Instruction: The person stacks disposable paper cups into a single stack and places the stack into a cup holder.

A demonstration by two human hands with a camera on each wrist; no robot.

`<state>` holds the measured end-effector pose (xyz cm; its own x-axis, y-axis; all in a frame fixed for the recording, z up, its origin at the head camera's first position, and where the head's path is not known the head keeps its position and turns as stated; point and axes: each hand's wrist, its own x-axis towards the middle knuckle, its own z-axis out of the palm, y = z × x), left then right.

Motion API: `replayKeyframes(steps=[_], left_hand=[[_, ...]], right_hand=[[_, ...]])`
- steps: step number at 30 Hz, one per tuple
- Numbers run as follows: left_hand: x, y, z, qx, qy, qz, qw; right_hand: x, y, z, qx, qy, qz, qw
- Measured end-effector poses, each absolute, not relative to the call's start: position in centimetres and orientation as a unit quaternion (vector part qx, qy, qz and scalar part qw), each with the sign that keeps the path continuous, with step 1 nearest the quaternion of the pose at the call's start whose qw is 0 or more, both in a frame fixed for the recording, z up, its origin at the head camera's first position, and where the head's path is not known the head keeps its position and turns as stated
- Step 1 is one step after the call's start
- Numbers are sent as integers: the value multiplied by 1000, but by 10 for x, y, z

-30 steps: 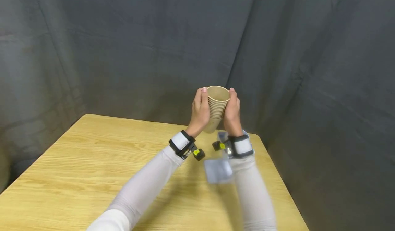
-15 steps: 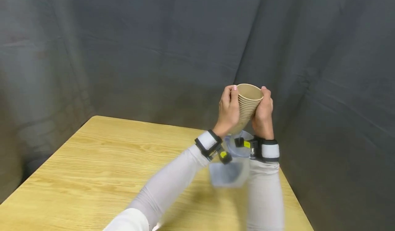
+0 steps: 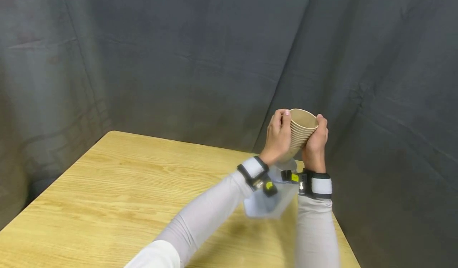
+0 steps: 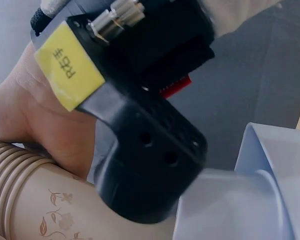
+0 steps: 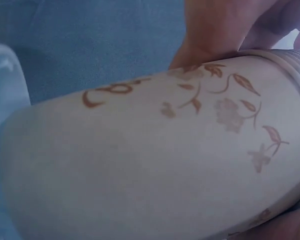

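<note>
A stack of beige paper cups (image 3: pixel 302 136) is tilted above the far right of the table, mouths up. My left hand (image 3: pixel 278 138) grips it from the left, thumb at the top rim, and my right hand (image 3: pixel 315 144) holds the other side the same way. In the right wrist view, brown flowers decorate the lowest cup (image 5: pixel 130 165). Below the stack stands a pale bluish plastic holder (image 3: pixel 261 204) with a round collar (image 4: pixel 230 205). The base of the stack is right at this collar, which hides its lower end in the left wrist view.
A light wood-grain table (image 3: pixel 136 196) extends to the left and front. Dark grey curtains (image 3: pixel 200 61) hang behind it and along the right side. Both wrists wear straps with small black cameras, the right one (image 4: pixel 150 170) close beside the cups.
Both hands have carried the cup stack to the right, then slightly down, so its base is now at the plastic holder's collar. Their grip stays the same. The head view has shifted slightly.
</note>
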<state>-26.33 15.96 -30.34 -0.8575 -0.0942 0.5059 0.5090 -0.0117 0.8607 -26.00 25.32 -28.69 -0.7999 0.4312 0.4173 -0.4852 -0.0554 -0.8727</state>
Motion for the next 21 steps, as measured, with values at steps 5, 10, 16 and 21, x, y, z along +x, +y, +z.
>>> replayKeyframes(steps=[5, 10, 16, 21], left_hand=[[-265, 159, -304, -165, -672, -687, 220], [-265, 159, -305, -164, -677, -686, 211], [-265, 160, -309, -157, -683, -685, 199], [-262, 160, -315, -151, -688, -687, 177]], right_hand=[[-262, 254, -288, 23, -614, 723, 316], [-261, 256, -288, 17, -624, 718, 310], [-259, 259, -293, 19, -632, 715, 298], [-260, 261, -302, -5, -629, 722, 288]])
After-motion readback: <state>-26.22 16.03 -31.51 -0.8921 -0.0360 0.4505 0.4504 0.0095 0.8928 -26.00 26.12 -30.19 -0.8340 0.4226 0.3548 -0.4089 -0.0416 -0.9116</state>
